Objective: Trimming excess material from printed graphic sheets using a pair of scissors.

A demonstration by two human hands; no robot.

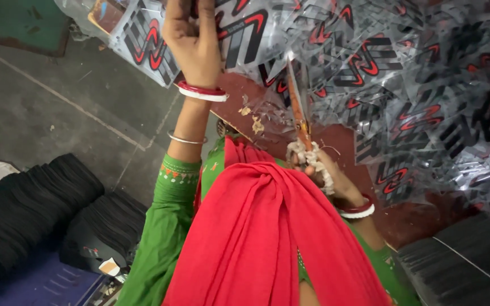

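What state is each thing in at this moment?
Left hand: raised, pinching the printed clear film.
Right hand: closed around the scissors handles.
Scissors: blades pointing up into the film; open or shut unclear.
Printed clear film: crumpled, spread wide.
Black fabric stacks: piled, untouched.

My left hand [191, 39] pinches glossy, crinkled clear plastic sheets [404, 73] printed red and black, while my right hand [327, 178] grips scissors [299, 110] with dull metal blades and cloth-wrapped handles, above my soft matt red scarf [256, 238], near matt black fabric stacks [24, 209] on rough concrete floor [46, 107].
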